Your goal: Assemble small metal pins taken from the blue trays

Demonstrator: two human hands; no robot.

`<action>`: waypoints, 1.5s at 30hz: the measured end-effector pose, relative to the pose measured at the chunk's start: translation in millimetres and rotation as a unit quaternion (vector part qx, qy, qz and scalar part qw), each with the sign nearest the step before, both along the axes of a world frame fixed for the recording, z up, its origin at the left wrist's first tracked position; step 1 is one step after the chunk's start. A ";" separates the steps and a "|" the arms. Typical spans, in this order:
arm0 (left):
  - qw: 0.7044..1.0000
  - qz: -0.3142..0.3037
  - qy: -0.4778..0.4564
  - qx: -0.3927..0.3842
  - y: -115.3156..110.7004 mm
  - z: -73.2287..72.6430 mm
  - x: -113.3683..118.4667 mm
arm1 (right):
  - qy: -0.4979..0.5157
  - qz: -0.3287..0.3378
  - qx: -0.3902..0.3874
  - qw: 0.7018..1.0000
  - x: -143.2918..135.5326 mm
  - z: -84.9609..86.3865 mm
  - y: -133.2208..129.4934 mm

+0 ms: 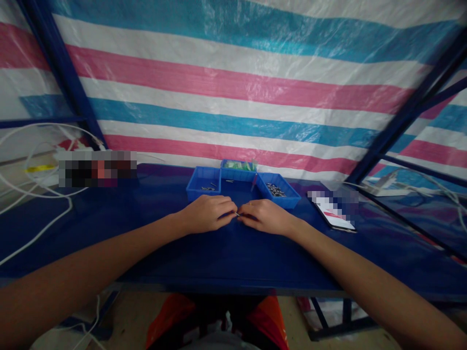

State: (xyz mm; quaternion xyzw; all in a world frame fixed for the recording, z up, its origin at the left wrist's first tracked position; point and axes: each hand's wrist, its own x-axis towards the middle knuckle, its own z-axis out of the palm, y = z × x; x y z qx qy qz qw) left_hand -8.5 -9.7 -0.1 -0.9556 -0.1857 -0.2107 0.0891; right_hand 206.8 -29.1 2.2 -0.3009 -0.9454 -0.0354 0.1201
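My left hand and my right hand meet fingertip to fingertip above the blue table. Between them shows a small, thin metal piece, pinched from both sides; its exact kind is too small to make out. Just beyond my left hand is a blue bin with a few thin metal pieces in it. Behind my right hand, another blue bin contains many small metal parts. A couple of slim metal pins lie between these bins.
A third blue bin with green-and-clear plastic packaging stands at the back. To the right lies a phone, partly pixelated. White cables loop over the left side. Blue metal posts and striped sheeting enclose the table.
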 end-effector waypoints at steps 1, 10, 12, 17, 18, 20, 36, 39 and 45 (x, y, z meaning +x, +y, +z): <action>1.000 -0.004 -0.002 0.000 0.1 0.1 0.0 | 0.000 0.002 0.000 1.000 -0.2 0.2 -0.1; 0.999 -0.035 -0.009 0.022 0.4 0.1 -1.6 | -0.001 0.015 0.005 1.000 -0.6 0.5 0.5; 0.999 -0.040 -0.010 0.027 0.1 0.1 -1.2 | -0.002 0.016 0.008 1.000 -0.7 0.2 0.7; 0.999 -0.032 -0.017 0.028 0.6 -0.4 0.0 | -0.008 0.003 0.009 1.000 -0.8 0.9 0.0; 0.999 -0.024 -0.020 0.028 0.9 -0.4 0.0 | -0.009 -0.003 0.009 1.000 -0.6 1.2 -0.1; 0.999 -0.004 -0.024 0.025 1.3 -0.4 -0.1 | -0.005 -0.019 0.011 1.000 0.3 1.7 0.2; 0.994 0.071 -0.030 -0.081 4.8 -3.8 1.3 | 0.107 -0.013 0.050 0.993 2.2 5.2 -3.9; 0.990 0.061 -0.037 -0.125 5.7 -5.8 1.9 | 0.105 0.015 0.036 0.994 1.2 4.2 -4.4; 0.983 0.048 -0.045 -0.171 10.1 -6.8 2.4 | 0.113 0.027 0.027 0.993 0.4 5.0 -5.6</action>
